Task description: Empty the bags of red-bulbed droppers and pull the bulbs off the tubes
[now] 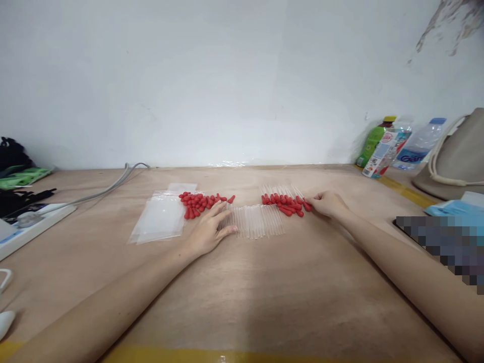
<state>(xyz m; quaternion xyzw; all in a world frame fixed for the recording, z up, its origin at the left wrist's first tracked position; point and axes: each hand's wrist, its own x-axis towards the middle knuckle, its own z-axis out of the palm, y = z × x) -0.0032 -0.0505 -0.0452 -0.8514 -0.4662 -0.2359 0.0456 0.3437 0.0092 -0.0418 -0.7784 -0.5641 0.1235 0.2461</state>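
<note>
Clear thin tubes (253, 222) lie side by side in a row on the table. My left hand (206, 232) rests at the row's left end, thumb and fingers apart, touching the tubes. Just beyond it is a pile of loose red rubber bulbs (196, 201). To the right lie several droppers (282, 198), red bulbs towards me and clear tubes pointing to the wall. My right hand (328, 204) is at the right edge of this group, thumb and fingertips pinched on a red-bulbed dropper (307, 205). The fingertips partly hide that dropper.
Clear plastic bags (159, 217) lie left of the bulbs. A power strip (38, 222) with a grey cable (113, 186) is at far left. Bottles (376, 143), a carton (381, 154), a bag (459, 156) and a blurred-out dark device (442, 247) stand or lie at right.
</note>
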